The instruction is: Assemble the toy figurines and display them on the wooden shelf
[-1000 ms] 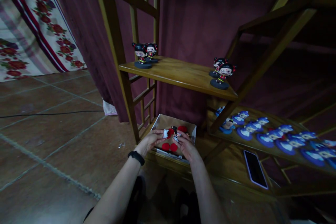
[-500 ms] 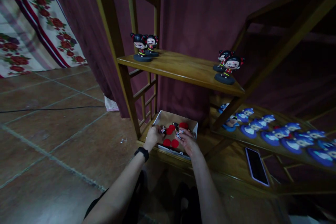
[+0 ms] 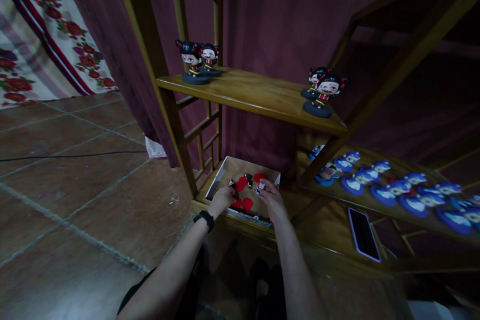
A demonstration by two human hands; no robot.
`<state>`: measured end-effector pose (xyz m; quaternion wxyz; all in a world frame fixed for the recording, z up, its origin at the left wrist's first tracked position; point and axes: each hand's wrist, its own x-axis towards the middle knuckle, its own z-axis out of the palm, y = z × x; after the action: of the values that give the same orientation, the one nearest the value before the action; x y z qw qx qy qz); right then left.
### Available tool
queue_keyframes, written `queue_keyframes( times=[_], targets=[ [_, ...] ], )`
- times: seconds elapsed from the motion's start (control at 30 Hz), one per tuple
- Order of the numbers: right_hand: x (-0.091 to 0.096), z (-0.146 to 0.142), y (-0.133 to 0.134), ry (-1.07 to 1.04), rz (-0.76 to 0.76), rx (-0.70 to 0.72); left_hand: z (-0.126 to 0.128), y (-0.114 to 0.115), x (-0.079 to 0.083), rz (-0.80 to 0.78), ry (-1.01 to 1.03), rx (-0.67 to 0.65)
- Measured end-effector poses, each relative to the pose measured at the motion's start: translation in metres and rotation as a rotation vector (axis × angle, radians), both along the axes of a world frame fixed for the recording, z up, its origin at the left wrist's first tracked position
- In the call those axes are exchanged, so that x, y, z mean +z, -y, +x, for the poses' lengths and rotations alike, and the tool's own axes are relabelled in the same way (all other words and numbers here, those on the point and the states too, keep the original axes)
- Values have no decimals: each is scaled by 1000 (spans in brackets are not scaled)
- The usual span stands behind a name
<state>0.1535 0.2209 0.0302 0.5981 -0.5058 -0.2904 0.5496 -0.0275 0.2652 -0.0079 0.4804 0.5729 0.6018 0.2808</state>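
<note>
A shallow white-edged box point(image 3: 216, 180) holds several red discs point(image 3: 247, 204) and small dark-headed figurines point(image 3: 248, 178). My left hand point(image 3: 222, 200), with a black band on the wrist, reaches over the box's near left side. Its fingers are bent together beside a red disc, and what lies between them is hidden. Just past those fingers is another small dark-headed piece point(image 3: 231, 183). Over the right side of the box, my right hand point(image 3: 273, 197) pinches a small white-and-dark figurine point(image 3: 260, 188) between thumb and fingers.
The box stands on the low board of a wooden shelf unit point(image 3: 240, 98). Two pairs of black-haired figurines point(image 3: 192, 62) stand on the shelf above. To the right are several blue-and-white figurines point(image 3: 356, 182) and a phone point(image 3: 363, 235). A black cable point(image 3: 75, 156) crosses the tiled floor.
My left hand has come away from the dark-headed piece toward the near red discs. My right hand has shifted slightly right with its figurine, uncovering dark pieces in the middle. The view has shifted slightly.
</note>
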Motion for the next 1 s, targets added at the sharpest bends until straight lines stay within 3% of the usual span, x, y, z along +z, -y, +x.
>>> queue_keyframes(
  times=[0.17,0.37,0.53,0.73,0.87,1.0],
  targets=[
    [0,1,-1,-52,12,-2,18,19,2,166,-228,15],
    [-2,3,1,-138,16,-24,23,23,6,212,-225,-12],
    [2,1,1,-119,42,-57,21,13,25,-87,242,111],
    [12,-10,-1,100,144,-79,15,18,45,-336,746,235],
    [16,-18,2,88,204,-57,15,25,52,-326,813,323],
    [16,-25,6,0,218,-49,17,30,57,-294,842,284]
  ],
)
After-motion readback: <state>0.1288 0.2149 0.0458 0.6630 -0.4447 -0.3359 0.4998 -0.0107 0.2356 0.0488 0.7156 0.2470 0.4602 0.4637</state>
